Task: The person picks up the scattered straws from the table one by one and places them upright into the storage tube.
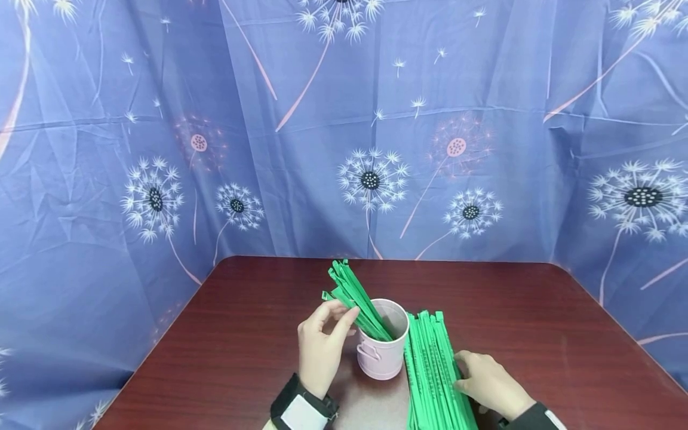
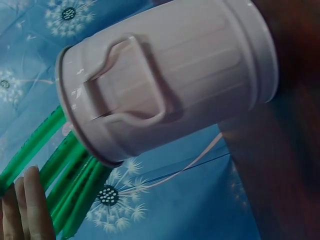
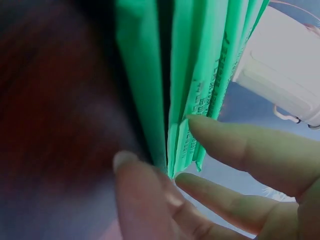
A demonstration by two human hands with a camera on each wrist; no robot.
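Observation:
A small pale pink bucket [image 1: 380,358] with a side handle stands on the table, and several long green wrapped sticks [image 1: 355,295] lean out of its mouth. My left hand [image 1: 321,343] is at the bucket's left rim, pinching these sticks between thumb and fingers. In the left wrist view its fingertips [image 2: 34,200] lie against the green sticks. Right of the bucket lies a row of similar printed green sticks [image 1: 434,376]. My right hand [image 1: 491,379] is at the row's right edge, its fingertips [image 3: 200,127] touching the sticks, thumb and fingers apart.
The dark red-brown table [image 1: 242,346] runs back to a blue cloth [image 1: 301,179] with dandelion prints, which hangs behind it and along both sides. A greyish patch [image 1: 373,406] shows on the table in front of the bucket.

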